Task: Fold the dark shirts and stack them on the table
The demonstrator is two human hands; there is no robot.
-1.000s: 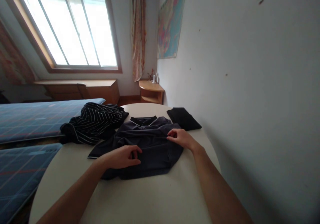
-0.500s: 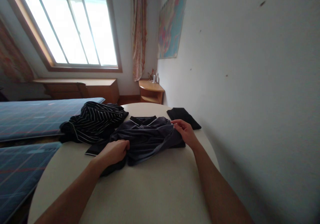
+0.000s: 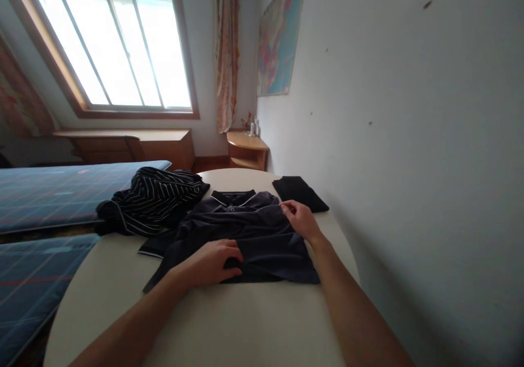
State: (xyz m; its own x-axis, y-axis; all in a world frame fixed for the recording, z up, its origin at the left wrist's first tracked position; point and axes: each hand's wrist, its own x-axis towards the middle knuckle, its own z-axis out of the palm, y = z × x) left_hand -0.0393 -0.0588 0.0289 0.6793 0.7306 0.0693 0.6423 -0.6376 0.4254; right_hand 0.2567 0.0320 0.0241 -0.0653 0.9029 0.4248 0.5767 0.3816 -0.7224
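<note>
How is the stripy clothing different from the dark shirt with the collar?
The striped clothing has many white lines, but the dark shirt is mostly plain with thin white trim. The striped clothing is bunched in a heap, while the dark shirt is spread out, a bit creased. Both are dark and lie on the table.

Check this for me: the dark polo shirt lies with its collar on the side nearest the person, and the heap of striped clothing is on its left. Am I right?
Not quite: the collar of the dark polo shirt is on the far side, away from the person, as the head view shows. The heap of striped clothing is on its left.
</note>
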